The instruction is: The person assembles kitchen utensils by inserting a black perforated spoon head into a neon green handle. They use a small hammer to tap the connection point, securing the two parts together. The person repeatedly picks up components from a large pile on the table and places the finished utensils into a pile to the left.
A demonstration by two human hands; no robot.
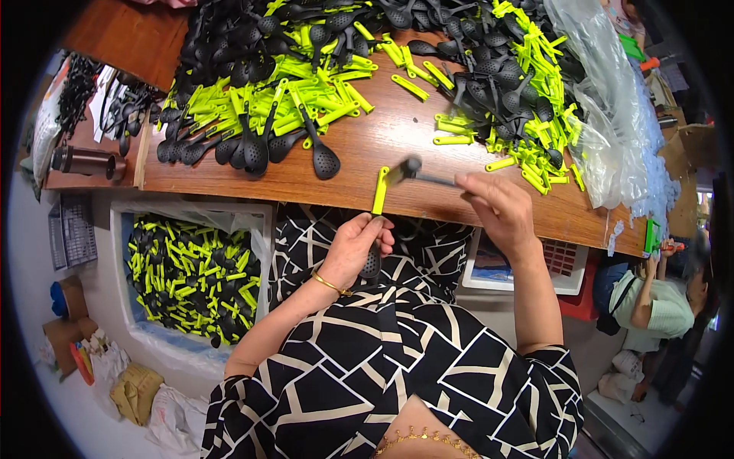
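In the head view, the left hand (355, 249) pinches a green-handled spoon (379, 193) at the table edge (440, 208); the right hand (501, 210), fingers curled, grips a blurred hammer (411, 167) beside it. Lower left — a white tub (117, 252) full of black-and-green utensils (191, 275).

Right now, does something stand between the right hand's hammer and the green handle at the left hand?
Nothing visible does: the blurred hammer in the right hand is close beside the green handle at the left hand.

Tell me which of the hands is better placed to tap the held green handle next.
Likely the right hand: it holds the hammer near that green handle, while the left hand grips the black spoon.
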